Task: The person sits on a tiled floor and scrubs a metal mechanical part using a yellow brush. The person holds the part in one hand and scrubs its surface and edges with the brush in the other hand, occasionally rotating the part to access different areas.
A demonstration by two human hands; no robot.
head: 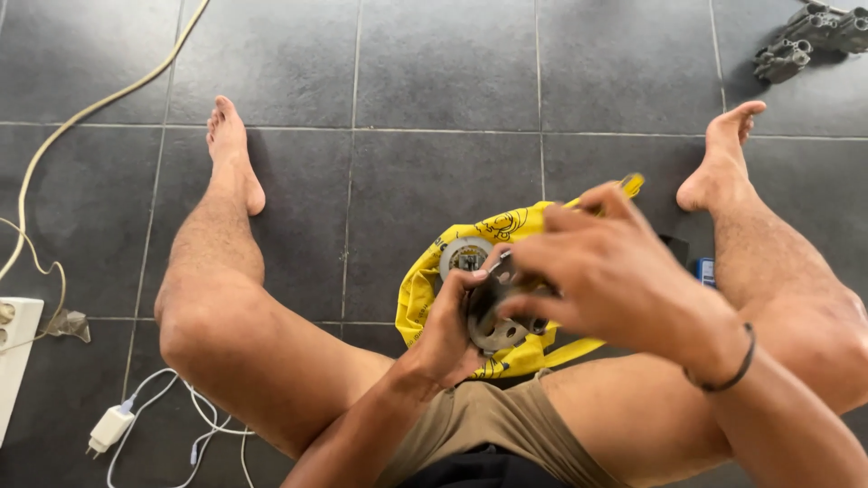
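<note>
While I sit on the tiled floor with my legs spread, the yellow bag lies between my thighs, flat on the tiles, its mouth towards me. Inside it, or on its folds, I can't say which, rests a round metal part with a pale rim and a darker centre. A yellow strap trails out from under my right wrist.

Now the metal disc: it's up off the floor, just above the bag, right in front of my shorts. Grey, dull, round, with small holes near its lower edge. It stands nearly on edge, its flat face turned towards my left leg and a little up; being round, it has no long axis I can call.

My left hand is wrapped round the disc from below, fingers closed on its edge, thumb up beside the rim. My right hand comes over from the other side, fingers curled, fingertips pressing on the disc's top and face. A thin, bright bit of metal shows by those fingers, too hidden to name.

Off to my left, a white charger with its thin cable lies on the floor, and a white power strip sits at the edge. Far right, a grey cast metal piece lies well apart.
</note>
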